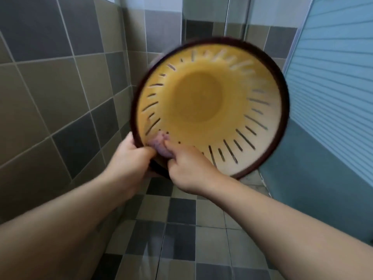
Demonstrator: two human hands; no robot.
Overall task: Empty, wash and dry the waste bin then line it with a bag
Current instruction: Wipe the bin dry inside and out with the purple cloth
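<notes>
Gripping waste bin (210, 106) rim, left hand (129, 158), right hand (187, 168) pinching cloth (161, 143)

A wall of grey and tan square tiles (60, 77) on the left, a checkered tile floor (191, 229) below, and a ribbed blue door (333, 87) on the right.

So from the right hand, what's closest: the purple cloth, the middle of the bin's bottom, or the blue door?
1. Cloth: pinched in the right hand, at the bin's near rim.
2. Bin bottom: up past the fingers, mid-picture.
3. Blue door: far right, behind the bin.
</notes>
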